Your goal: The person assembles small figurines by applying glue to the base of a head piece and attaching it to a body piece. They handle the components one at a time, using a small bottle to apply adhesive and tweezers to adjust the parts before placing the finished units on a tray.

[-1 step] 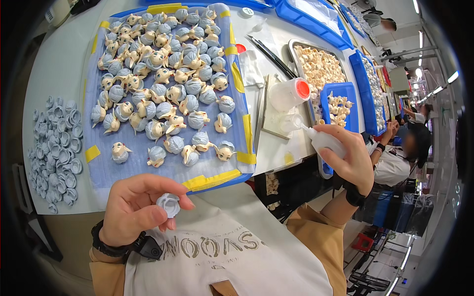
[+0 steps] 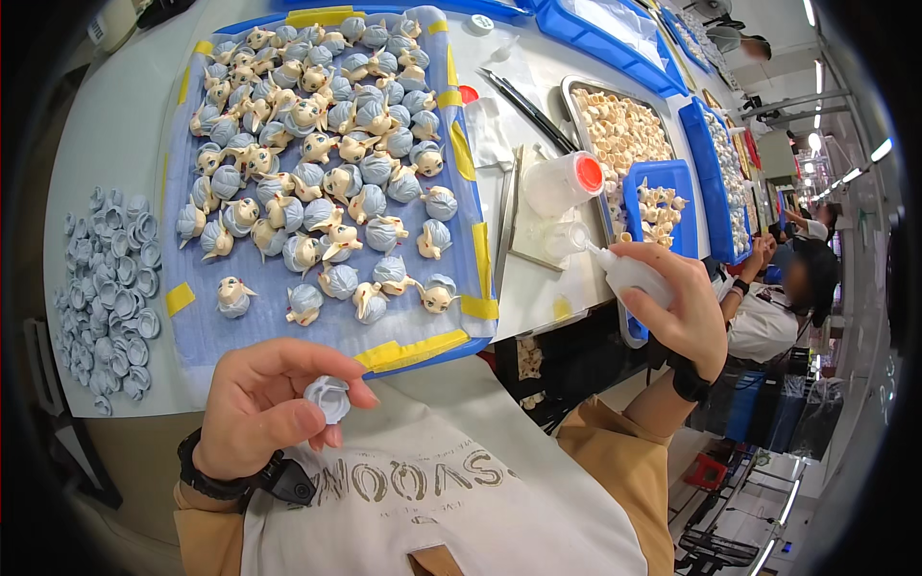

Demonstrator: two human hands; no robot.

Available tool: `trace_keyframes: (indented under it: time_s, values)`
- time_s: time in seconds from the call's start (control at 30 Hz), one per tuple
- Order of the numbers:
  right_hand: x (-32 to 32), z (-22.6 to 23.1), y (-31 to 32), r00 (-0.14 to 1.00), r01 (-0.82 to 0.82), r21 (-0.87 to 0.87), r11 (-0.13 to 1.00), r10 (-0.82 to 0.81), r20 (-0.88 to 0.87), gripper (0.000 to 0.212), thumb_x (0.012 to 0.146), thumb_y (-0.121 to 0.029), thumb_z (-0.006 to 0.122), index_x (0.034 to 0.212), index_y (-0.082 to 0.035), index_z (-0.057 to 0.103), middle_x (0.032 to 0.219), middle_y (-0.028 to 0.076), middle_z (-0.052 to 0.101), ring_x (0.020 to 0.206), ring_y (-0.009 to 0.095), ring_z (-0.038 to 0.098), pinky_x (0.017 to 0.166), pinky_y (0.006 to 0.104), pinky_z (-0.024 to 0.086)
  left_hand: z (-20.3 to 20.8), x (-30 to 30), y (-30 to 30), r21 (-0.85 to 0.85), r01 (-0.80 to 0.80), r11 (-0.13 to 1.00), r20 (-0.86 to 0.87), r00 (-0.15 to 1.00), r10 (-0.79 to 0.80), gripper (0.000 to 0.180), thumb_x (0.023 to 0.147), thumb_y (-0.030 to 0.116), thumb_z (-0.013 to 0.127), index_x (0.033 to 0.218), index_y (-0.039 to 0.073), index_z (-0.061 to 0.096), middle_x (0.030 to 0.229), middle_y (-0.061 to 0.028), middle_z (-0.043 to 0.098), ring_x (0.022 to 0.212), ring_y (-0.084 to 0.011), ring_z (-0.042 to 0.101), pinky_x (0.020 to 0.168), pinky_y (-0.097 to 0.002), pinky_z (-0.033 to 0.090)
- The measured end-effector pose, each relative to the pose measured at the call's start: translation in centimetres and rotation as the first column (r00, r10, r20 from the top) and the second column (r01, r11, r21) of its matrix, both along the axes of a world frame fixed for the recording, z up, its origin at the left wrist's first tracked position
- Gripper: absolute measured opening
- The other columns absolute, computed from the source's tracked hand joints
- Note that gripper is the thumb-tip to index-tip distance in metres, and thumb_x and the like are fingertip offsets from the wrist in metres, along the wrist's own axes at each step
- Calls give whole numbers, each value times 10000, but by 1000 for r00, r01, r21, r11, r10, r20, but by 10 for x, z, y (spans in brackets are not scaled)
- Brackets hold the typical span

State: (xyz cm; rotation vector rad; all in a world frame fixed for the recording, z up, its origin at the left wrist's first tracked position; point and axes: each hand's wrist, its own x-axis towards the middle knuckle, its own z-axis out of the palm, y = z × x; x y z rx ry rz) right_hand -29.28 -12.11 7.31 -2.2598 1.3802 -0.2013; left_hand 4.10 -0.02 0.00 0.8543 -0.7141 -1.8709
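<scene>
Just in front of the tray's near edge, my left hand (image 2: 274, 408) pinches a pale blue doll hair piece (image 2: 328, 397), its hollow side showing. Over to the right, my right hand (image 2: 677, 302) is wrapped round a translucent squeeze bottle (image 2: 642, 279). The bottle tilts with its nozzle up and left, close to a small clear cup (image 2: 567, 238). Many doll heads (image 2: 319, 146) with blue hair lie in the blue tray (image 2: 480, 345), which is lined with sheet and yellow tape. A pile of loose hair pieces (image 2: 108, 288) rests on the table left of it.
Behind the small cup stands a clear jar (image 2: 557, 184) with a red ring. A metal tray (image 2: 576, 81) and a small blue bin (image 2: 688, 173) hold beige parts. Black tweezers (image 2: 528, 110) lie near the jar. Co-workers sit farther right, one in a white shirt (image 2: 768, 326).
</scene>
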Motion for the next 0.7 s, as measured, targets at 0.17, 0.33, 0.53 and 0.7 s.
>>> trace_keyframes:
  time_s: [0.17, 0.33, 0.53, 0.7]
  values:
    - [0, 1, 0, 1000, 0, 3, 1000, 0, 8, 353, 657, -93, 560, 1000, -12, 578, 766, 174, 608, 683, 307, 607, 640, 328, 470, 2, 0, 0, 19, 1, 1000, -14, 1000, 0, 374, 786, 148, 624, 1057, -86, 515, 917, -201, 595, 639, -116, 583, 530, -199, 479]
    - [0, 0, 0, 1000, -5, 12, 1000, 5, 9, 356, 655, -86, 560, 1002, -9, 577, 761, 177, 605, 682, 306, 605, 639, 327, 467, 2, 0, 0, 11, -33, 999, -26, 999, 33, 375, 784, 142, 625, 1060, -85, 511, 918, -204, 594, 632, -116, 581, 543, -199, 485]
    - [0, -1, 1, 999, 9, 17, 1000, -10, 42, 349, 665, -84, 561, 1004, -3, 576, 757, 171, 604, 680, 288, 608, 640, 321, 465, -2, -5, -2, -116, -136, 984, 7, 990, 138, 346, 793, 127, 600, 1065, -62, 498, 1004, -201, 559, 691, -128, 579, 577, -216, 492]
    - [-5, -5, 1, 999, 2, 12, 1000, -3, 50, 348, 683, -94, 566, 1019, -1, 564, 757, 162, 607, 680, 283, 612, 644, 317, 465, 0, -6, -2, -84, -176, 981, -35, 984, 174, 336, 801, 144, 597, 1068, -29, 491, 1045, -193, 536, 740, -148, 580, 600, -245, 494]
